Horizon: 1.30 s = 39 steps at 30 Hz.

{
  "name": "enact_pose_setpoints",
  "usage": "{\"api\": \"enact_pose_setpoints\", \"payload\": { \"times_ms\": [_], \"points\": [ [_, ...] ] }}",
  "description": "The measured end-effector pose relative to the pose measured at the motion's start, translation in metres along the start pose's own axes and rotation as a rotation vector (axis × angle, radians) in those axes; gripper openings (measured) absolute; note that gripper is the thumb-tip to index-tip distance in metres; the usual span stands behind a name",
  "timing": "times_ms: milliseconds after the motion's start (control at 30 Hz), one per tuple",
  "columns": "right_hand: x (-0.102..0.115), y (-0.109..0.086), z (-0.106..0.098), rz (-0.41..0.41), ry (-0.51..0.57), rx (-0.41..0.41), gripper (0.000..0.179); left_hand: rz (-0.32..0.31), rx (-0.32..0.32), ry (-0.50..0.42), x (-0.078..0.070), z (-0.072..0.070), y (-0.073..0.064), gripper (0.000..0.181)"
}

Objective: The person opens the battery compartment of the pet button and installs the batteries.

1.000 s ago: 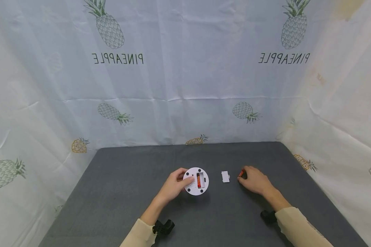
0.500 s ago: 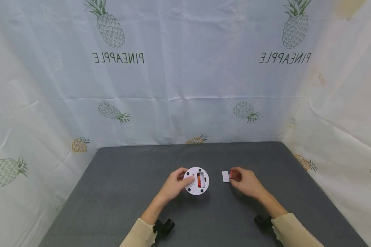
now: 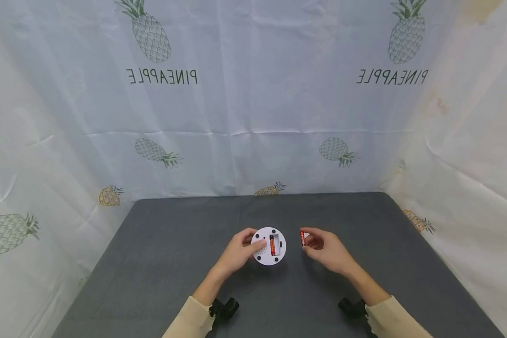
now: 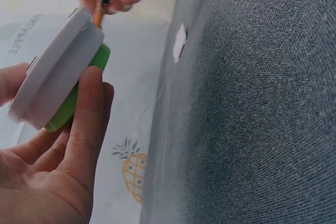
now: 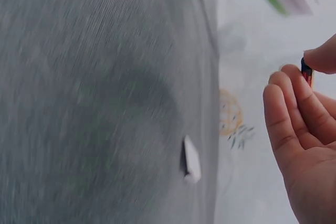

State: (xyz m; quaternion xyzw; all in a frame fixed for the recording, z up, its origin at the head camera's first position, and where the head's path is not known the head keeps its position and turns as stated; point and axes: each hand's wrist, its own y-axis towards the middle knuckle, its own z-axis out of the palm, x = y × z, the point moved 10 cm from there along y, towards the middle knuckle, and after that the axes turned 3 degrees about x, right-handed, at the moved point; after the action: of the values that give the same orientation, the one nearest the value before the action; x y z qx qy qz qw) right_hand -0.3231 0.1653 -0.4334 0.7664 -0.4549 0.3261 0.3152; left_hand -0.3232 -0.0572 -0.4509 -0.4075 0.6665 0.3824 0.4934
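Note:
My left hand (image 3: 238, 252) grips a round white device (image 3: 267, 259) with its underside facing up. In the left wrist view a green part (image 4: 65, 108) shows on the device's other side. An orange-red battery (image 3: 272, 245) lies in one slot of its open battery compartment; the slot to its right is bare. Just right of the device, my right hand (image 3: 327, 251) pinches a red battery (image 3: 302, 238) between thumb and fingers, apart from the device. A small white battery cover (image 5: 192, 163) lies on the table, mostly hidden by the right hand in the head view.
A dark grey cloth-covered table (image 3: 186, 263) spreads beneath both hands. White curtains (image 3: 253, 108) printed with pineapples hang behind it and at both sides. Black wrist cameras (image 3: 224, 308) sit on both wrists.
My right hand has moved left with the battery, from beyond the cover to close beside the device, and now blocks most of the cover. The left hand and device stay nearly still.

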Motion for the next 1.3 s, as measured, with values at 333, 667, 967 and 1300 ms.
{"api": "enact_pose_setpoints", "payload": {
  "times_ms": [333,667,967,1300],
  "points": [
    [0.042,-0.001,0.024,-0.16,-0.013,0.056,0.045,-0.013,-0.015,0.012,0.001,0.0,0.001,0.03],
    [0.07,0.0,0.039,-0.313,-0.136,0.03,0.048,0.004,-0.018,0.007,0.002,-0.002,0.0,0.034],
    [0.086,-0.005,0.054,-0.402,-0.502,-0.018,0.052,-0.015,-0.031,0.019,0.004,0.0,0.0,0.03],
    [0.084,-0.005,0.049,-0.396,-0.535,-0.095,0.052,0.007,-0.027,0.034,-0.034,-0.001,-0.013,0.027]
  ]
}}
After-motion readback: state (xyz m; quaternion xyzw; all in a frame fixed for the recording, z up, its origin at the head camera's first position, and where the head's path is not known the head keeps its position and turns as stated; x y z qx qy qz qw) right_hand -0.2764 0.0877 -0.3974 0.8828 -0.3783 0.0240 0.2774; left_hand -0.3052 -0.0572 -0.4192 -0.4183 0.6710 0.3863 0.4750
